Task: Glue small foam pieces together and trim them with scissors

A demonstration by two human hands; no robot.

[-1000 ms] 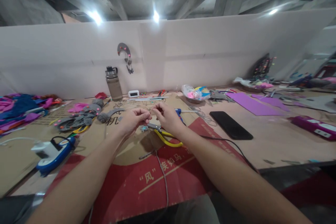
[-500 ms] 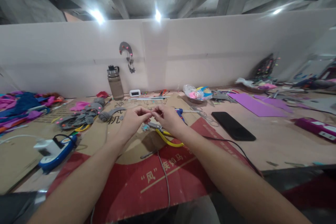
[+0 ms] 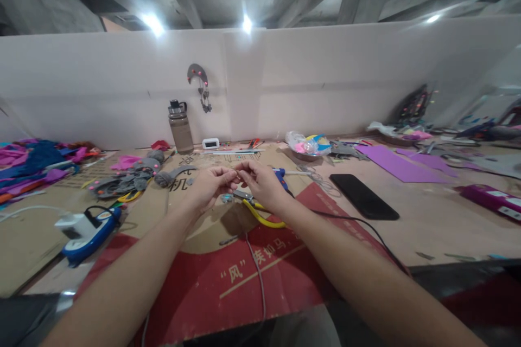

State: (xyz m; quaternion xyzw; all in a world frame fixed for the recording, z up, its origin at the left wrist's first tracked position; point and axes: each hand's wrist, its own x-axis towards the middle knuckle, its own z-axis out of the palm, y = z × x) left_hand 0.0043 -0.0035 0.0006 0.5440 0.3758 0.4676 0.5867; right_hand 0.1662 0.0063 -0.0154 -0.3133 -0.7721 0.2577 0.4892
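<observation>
My left hand and my right hand meet above the middle of the table, thumbs and forefingers pinched together tip to tip. Whatever is between the fingertips is too small to make out. Just below the right hand lie scissors or pliers with yellow handles, their metal end under the fingers. A small light-blue piece rests beside that metal end. Under both hands is a red and brown cardboard sheet, with a grey cord running down across it. A blue-handled tool lies partly hidden behind my right hand.
A black phone lies to the right, near purple sheets. On the left are a blue power strip with a white plug, and grey felt pieces. A bottle and a plastic-filled bowl stand along the back wall.
Both hands stay joined at the fingertips, with the left fingers slightly loosened and shifted. The whole view has moved a little; the things on the table lie as before.
</observation>
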